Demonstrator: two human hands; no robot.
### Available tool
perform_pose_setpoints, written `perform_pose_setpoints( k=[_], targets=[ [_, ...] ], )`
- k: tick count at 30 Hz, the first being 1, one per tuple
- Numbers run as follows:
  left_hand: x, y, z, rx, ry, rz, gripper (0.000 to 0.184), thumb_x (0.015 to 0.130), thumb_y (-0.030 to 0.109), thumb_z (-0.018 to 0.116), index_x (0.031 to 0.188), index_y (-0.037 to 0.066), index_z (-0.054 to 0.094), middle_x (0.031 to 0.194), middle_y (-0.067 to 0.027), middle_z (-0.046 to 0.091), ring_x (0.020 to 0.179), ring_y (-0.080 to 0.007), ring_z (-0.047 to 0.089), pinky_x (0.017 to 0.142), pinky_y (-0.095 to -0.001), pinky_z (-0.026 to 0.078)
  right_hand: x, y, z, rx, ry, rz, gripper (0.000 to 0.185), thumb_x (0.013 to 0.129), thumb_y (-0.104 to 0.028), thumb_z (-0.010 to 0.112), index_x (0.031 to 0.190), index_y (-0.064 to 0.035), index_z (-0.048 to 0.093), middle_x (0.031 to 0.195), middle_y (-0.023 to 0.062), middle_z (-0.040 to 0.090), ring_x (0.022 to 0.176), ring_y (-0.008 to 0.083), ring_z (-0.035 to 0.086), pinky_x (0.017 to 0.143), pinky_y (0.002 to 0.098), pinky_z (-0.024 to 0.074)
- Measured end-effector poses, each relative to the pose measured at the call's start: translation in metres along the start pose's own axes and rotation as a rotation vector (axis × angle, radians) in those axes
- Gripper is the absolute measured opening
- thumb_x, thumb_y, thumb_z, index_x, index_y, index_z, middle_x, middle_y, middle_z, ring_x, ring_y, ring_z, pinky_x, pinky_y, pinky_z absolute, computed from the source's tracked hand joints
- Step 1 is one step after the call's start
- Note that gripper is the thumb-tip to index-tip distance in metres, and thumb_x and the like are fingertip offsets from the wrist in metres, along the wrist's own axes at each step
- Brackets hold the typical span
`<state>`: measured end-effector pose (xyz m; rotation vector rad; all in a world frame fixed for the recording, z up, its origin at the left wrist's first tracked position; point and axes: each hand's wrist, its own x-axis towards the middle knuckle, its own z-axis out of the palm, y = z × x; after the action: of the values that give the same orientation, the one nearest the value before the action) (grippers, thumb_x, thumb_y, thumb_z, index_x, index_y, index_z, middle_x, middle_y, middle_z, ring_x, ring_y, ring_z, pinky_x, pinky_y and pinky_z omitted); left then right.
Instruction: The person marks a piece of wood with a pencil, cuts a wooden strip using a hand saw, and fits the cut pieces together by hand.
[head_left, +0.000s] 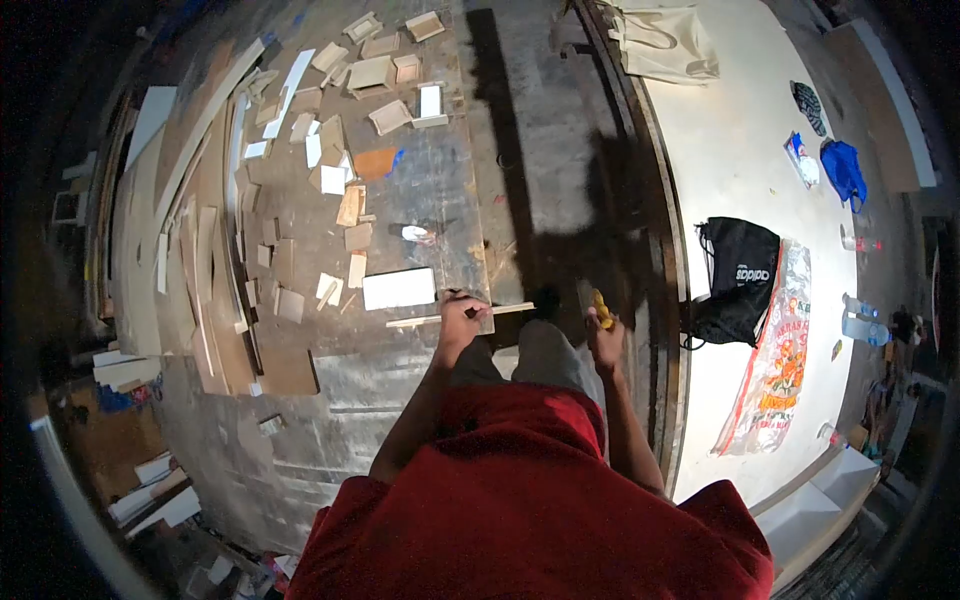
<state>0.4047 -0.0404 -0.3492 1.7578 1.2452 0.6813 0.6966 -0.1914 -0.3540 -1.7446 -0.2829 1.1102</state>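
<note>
While the left hand [462,314] pins a thin strip [415,322] near the edge of the bench [442,265], the right hand [606,342] holds a yellow-handled tool [601,308] off to one side. Clock face centred on left hand, twelve at top of view.

Left grip: fingers curled and clamped on the strip. Right grip: closed round the handle, just past three o'clock, apart from the strip. Working end of tool too blurred to identify.

Strip position: lies from nine o'clock across to three, its right end jutting past the bench edge.

Handling note (judgement): a piece this slender probably flexes and rolls; firm downward pressure close to the edge should steady it. Left fingertips are best kept behind the overhang, clear of the tool.

Materials: strip pale, straight, narrow, apparently wood. White panel [399,289] at ten o'clock, flat, smooth, rectangular, just beside the strip. Orange-brown piece [375,163] at eleven, flat. Beyond it, also eleven, small box-like pieces [371,75], tan, square-cornered. Bench top dull, scuffed, stained. Black bag [738,275] at three, soft, creased fabric.
</note>
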Motion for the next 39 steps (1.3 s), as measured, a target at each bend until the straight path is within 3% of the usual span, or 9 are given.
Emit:
perform_pose_setpoints(
  k=[1,8,18,21,26,29,32,34,39],
  targets=[
    [0.002,0.001,-0.003,0.101,0.006,0.191,0.013,0.071,0.003,0.086,0.079,0.008,0.077,0.074,-0.0069,0.07,0.074,-0.0271,0.062,0.081,-0.0406,0.044,-0.021,-0.024,0.003,0.029,0.005,-0.004,0.032,0.101,-0.038,0.071,0.085,-0.0114,0.061,0.067,-0.009,0.05,0.054,0.0027,0.041,0.048,0.0245,0.0288],
    [0.002,-0.017,0.002,0.137,0.008,0.257,0.012,0.07,0.007,0.085,0.076,0.013,0.077,0.077,-0.0042,0.067,0.083,-0.0291,0.056,0.081,-0.0435,0.041,-0.111,-0.075,0.023,0.054,0.04,-0.059,0.03,0.104,-0.037,0.066,0.091,-0.0115,0.059,0.064,-0.0088,0.048,0.052,0.0023,0.041,0.047,0.0228,0.0307],
    [0.007,-0.032,0.001,0.031,0.098,0.428,0.016,0.078,0.025,0.077,0.069,0.013,0.072,0.072,-0.0075,0.064,0.073,-0.029,0.057,0.079,-0.0405,0.039,-0.171,-0.077,0.11,0.043,-0.003,-0.144,0.033,0.103,-0.043,0.067,0.099,-0.0111,0.063,0.07,-0.0083,0.051,0.058,0.0038,0.043,0.05,0.024,0.0317],
    [0.007,-0.055,0.005,0.048,-0.027,0.434,0.015,0.078,0.028,0.072,0.08,0.016,0.079,0.072,-0.004,0.061,0.075,-0.0273,0.056,0.078,-0.0399,0.039,-0.175,-0.071,0.12,-0.011,-0.09,-0.024,0.034,0.104,-0.038,0.066,0.107,-0.0049,0.063,0.086,-0.0066,0.052,0.079,0.0059,0.046,0.071,0.0242,0.04],
    [0.004,-0.104,0.033,0.18,0.057,0.36,0.02,0.08,0.031,0.068,0.072,0.013,0.07,0.07,-0.0058,0.058,0.076,-0.0275,0.057,0.078,-0.0401,0.04,-0.182,-0.053,0.135,0.047,-0.075,-0.079,0.032,0.102,-0.039,0.068,0.104,-0.0075,0.062,0.08,-0.0076,0.052,0.07,0.0048,0.044,0.062,0.0238,0.0357],
    [0.004,-0.133,0.053,-0.06,-0.033,0.086,0.019,0.082,0.028,0.066,0.075,0.01,0.068,0.072,-0.0074,0.057,0.076,-0.0293,0.057,0.079,-0.0412,0.041,-0.186,-0.048,0.139,0.032,-0.067,-0.137,0.032,0.101,-0.041,0.07,0.1,-0.0104,0.06,0.072,-0.0085,0.051,0.06,0.0037,0.042,0.052,0.0238,0.0316],
    [0.007,-0.067,0.014,0.104,0.08,0.317,0.024,0.067,0.03,0.079,0.068,0.011,0.064,0.072,-0.0103,0.059,0.073,-0.0338,0.058,0.075,-0.0431,0.044,-0.187,-0.04,0.141,0.048,-0.075,-0.144,0.033,0.101,-0.041,0.07,0.101,-0.0096,0.06,0.072,-0.0085,0.05,0.06,0.004,0.042,0.052,0.024,0.0318],
    [0.004,-0.055,0.006,0.107,0.029,0.285,0.011,0.084,0.014,0.062,0.077,0.005,0.064,0.076,-0.0074,0.06,0.078,-0.0318,0.054,0.08,-0.0409,0.042,-0.192,-0.04,0.142,0.062,-0.076,-0.157,0.033,0.101,-0.041,0.07,0.101,-0.0093,0.06,0.072,-0.0084,0.05,0.06,0.0041,0.042,0.052,0.0241,0.0319],
    [0.005,-0.085,0.019,0.064,0.098,0.278,0.011,0.083,0.013,0.064,0.078,0.003,0.064,0.077,-0.0096,0.06,0.08,-0.0318,0.052,0.079,-0.041,0.042,-0.192,-0.03,0.149,-0.049,-0.077,-0.19,0.033,0.101,-0.04,0.07,0.1,-0.0091,0.061,0.073,-0.0095,0.048,0.062,0.003,0.04,0.054,0.0236,0.0305]
  ],
)
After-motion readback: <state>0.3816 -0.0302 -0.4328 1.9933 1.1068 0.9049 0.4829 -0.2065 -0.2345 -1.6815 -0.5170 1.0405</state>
